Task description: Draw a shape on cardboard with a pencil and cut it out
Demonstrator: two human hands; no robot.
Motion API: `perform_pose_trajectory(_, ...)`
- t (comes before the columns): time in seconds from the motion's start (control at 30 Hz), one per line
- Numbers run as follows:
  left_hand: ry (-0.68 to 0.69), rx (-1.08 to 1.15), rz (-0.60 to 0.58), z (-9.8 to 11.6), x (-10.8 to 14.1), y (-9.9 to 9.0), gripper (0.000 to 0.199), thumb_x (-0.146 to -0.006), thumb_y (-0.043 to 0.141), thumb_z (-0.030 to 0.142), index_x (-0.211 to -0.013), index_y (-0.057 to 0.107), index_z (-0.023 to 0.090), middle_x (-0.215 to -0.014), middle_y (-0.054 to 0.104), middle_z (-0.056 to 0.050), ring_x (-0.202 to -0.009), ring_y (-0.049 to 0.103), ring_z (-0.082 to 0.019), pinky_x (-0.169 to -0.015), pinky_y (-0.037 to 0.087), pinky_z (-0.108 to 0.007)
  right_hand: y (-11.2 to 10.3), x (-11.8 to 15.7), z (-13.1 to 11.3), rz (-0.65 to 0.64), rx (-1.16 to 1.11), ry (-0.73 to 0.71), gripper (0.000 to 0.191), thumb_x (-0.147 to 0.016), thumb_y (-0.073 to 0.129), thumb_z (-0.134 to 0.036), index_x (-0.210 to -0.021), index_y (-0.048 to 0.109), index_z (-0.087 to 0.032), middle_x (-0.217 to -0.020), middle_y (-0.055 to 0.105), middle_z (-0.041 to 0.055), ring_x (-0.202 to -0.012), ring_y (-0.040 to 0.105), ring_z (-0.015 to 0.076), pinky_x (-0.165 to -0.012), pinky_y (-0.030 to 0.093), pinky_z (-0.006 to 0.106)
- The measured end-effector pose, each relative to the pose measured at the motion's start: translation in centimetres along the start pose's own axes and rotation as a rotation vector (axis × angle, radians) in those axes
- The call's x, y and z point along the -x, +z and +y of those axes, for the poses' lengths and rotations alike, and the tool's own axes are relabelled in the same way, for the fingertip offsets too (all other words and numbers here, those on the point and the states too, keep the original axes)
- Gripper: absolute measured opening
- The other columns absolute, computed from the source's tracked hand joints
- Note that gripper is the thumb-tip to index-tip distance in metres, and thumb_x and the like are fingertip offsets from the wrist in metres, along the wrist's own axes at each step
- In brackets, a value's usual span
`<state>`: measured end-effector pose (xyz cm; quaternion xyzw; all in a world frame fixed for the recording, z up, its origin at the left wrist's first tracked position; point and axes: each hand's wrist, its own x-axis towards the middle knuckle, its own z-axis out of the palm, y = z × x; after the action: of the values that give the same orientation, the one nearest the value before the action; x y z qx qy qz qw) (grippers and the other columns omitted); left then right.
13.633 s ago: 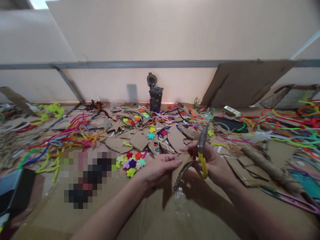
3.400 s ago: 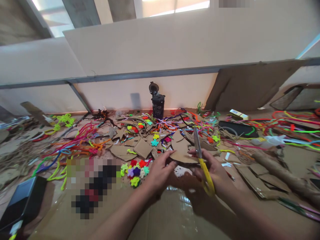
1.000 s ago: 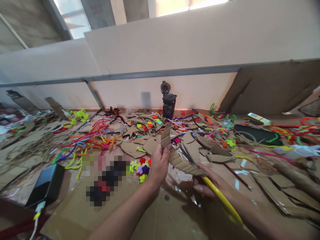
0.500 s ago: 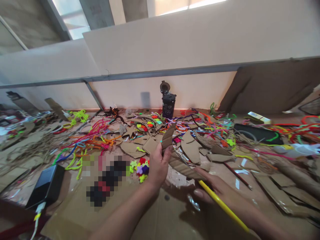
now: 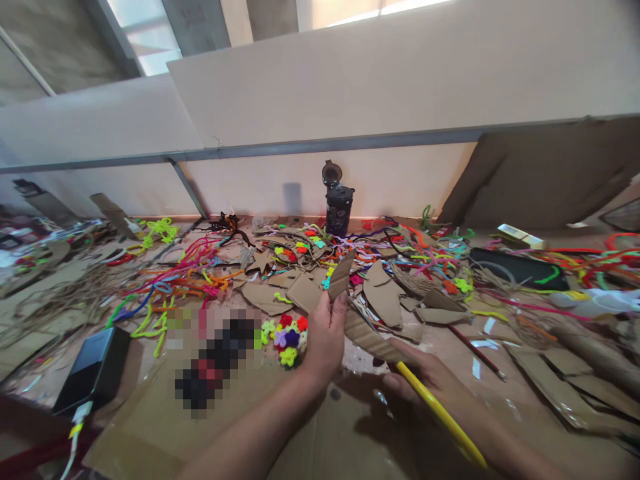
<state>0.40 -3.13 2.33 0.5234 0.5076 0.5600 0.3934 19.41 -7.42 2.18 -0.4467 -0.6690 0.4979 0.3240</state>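
Observation:
A curved, crescent-like strip of corrugated cardboard (image 5: pixel 367 335) is pinched near its upper end by my left hand (image 5: pixel 324 339), thumb on its face. My right hand (image 5: pixel 433 377) is closed around a long yellow stick-like tool (image 5: pixel 440 410), whose front end meets the strip's lower end. Whether that tool is a pencil or a cutter I cannot tell. Some right-hand fingers are hidden behind the cardboard. Just left of my left hand lies a cluster of small colourful pipe-cleaner flowers (image 5: pixel 287 339).
A cardboard sheet (image 5: pixel 150 417) covers the near tabletop. Behind are cardboard scraps (image 5: pixel 383 293), tangled pipe cleaners (image 5: pixel 195 267) and a black container with its lid up (image 5: pixel 339 212). A black device with a cable (image 5: pixel 93 370) sits left; a dark red pencil (image 5: pixel 477 353) lies right.
Both hands keep their hold, and the cardboard strip has shifted slightly to the right with my left hand. The yellow tool's rear end has tipped a little lower and leftward.

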Motion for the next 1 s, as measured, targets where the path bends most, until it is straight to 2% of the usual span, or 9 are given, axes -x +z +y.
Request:
perform_pose_trajectory(0.13,-0.018,0.014,0.009,0.0,0.0,0.2,0.034,-0.1,0.052,0.052,-0.096,0.064,0.02,-0.099,0.074,-0.007,-0.094,0.067,-0.024,-0.084,0.05,-0.034,0.4,-0.1,-0.2,-0.065,-0.076,0.033,0.054,-0.083,0.073,-0.06,-0.118,0.074,-0.019,-0.078,0.069,0.0044,-0.072,0.061,0.0224,-0.068,0.054,0.032)
perform_pose_trajectory(0.27,-0.03,0.041,0.012,-0.2,0.1,0.3,0.034,-0.1,0.051,0.052,-0.097,0.063,0.021,-0.098,0.072,-0.007,-0.094,0.066,-0.024,-0.085,0.05,-0.034,0.7,-0.1,-0.1,-0.029,-0.115,0.034,0.052,-0.081,0.074,-0.063,-0.104,0.075,-0.017,-0.081,0.066,0.0042,-0.074,0.057,0.0204,-0.064,0.049,0.028)
perform_pose_trajectory(0.4,-0.066,0.094,0.005,-0.2,0.1,0.4,0.035,-0.099,0.052,0.054,-0.099,0.063,0.021,-0.102,0.073,-0.008,-0.099,0.066,-0.025,-0.088,0.05,-0.036,0.8,-0.1,0.0,-0.007,-0.07,0.048,0.049,-0.079,0.074,-0.064,-0.092,0.074,-0.017,-0.072,0.061,0.0022,-0.068,0.054,0.019,-0.059,0.046,0.027)
perform_pose_trajectory(0.6,-0.134,0.195,-0.021,-0.2,0.0,0.7,0.039,-0.096,0.056,0.057,-0.104,0.065,0.02,-0.108,0.074,-0.01,-0.107,0.067,-0.027,-0.095,0.051,-0.039,0.2,0.1,-1.3,-0.05,0.098,0.091,0.05,-0.084,0.072,-0.051,-0.123,0.072,-0.02,-0.08,0.073,0.0033,-0.073,0.066,0.0241,-0.075,0.057,0.033)
perform_pose_trajectory(0.7,-0.138,0.227,-0.027,-0.5,0.2,1.0,0.039,-0.096,0.056,0.057,-0.105,0.064,0.02,-0.111,0.074,-0.01,-0.112,0.066,-0.026,-0.099,0.049,-0.039,-0.2,0.1,-1.7,-0.047,0.147,0.054,0.051,-0.086,0.072,-0.047,-0.129,0.07,-0.021,-0.097,0.077,0.0062,-0.09,0.07,0.0278,-0.086,0.057,0.035)
perform_pose_trajectory(0.77,-0.138,0.236,-0.028,-0.7,0.3,1.2,0.038,-0.096,0.055,0.057,-0.106,0.063,0.021,-0.112,0.074,-0.009,-0.114,0.065,-0.025,-0.102,0.048,-0.038,-0.2,0.1,-1.7,-0.046,0.15,0.052,0.054,-0.085,0.073,-0.048,-0.13,0.07,-0.02,-0.097,0.076,0.0067,-0.093,0.07,0.0293,-0.086,0.057,0.036)
perform_pose_trajectory(0.87,-0.153,0.219,-0.019,-1.0,0.5,1.4,0.038,-0.096,0.054,0.058,-0.103,0.062,0.022,-0.112,0.073,-0.009,-0.11,0.066,-0.024,-0.099,0.049,-0.037,-0.1,0.0,-1.3,-0.06,0.133,0.101,0.057,-0.083,0.073,-0.052,-0.129,0.07,-0.018,-0.086,0.075,0.0049,-0.084,0.07,0.0286,-0.078,0.058,0.036)
perform_pose_trajectory(1.0,-0.166,0.185,0.011,-0.8,0.6,1.4,0.042,-0.094,0.054,0.062,-0.097,0.061,0.021,-0.106,0.073,-0.008,-0.102,0.066,-0.023,-0.095,0.051,-0.036,0.4,0.0,-0.3,0.023,0.134,0.054,0.052,-0.083,0.073,-0.055,-0.12,0.074,-0.018,-0.081,0.071,0.0036,-0.082,0.067,0.0274,-0.077,0.056,0.036)
